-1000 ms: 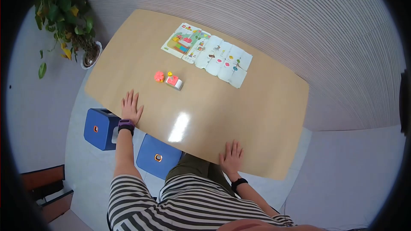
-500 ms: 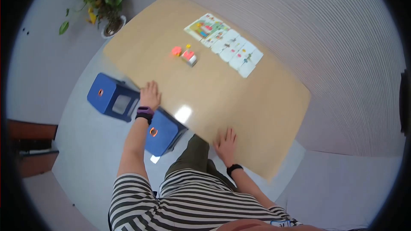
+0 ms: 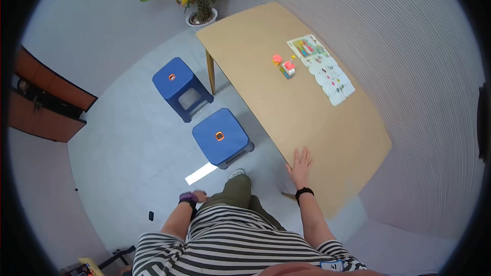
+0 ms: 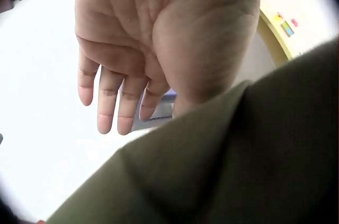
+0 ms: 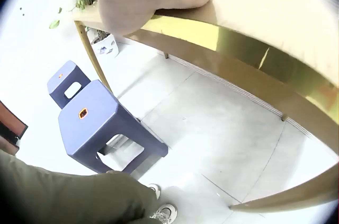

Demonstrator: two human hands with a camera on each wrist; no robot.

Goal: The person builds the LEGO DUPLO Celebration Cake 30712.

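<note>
My left hand (image 3: pixel 200 197) hangs beside the thigh of my green trousers (image 3: pixel 232 192), off the table. In the left wrist view its fingers (image 4: pixel 125 99) point down, loosely straight, and the palm is bare. My right hand (image 3: pixel 300 168) rests with spread fingers on the table (image 3: pixel 271 92) at its near edge. Farther up the table stands a small toy of building blocks (image 3: pixel 288 69) with a pink top. Beside it lie a pink flower-shaped piece (image 3: pixel 276 59) and a small yellow piece (image 3: pixel 293 57). An unfolded picture leaflet (image 3: pixel 327 74) lies behind them.
Two blue plastic stools stand on the floor left of the table: a nearer stool (image 3: pixel 221 135) and a farther stool (image 3: pixel 173 77). A potted plant (image 3: pixel 202 16) is by the table's far corner. A brown cabinet (image 3: pixel 48 99) stands at the far left.
My left hand has come off the table edge and dropped beside my thigh. The right hand stays on the table. The view has turned left, showing more floor and both stools fully.
</note>
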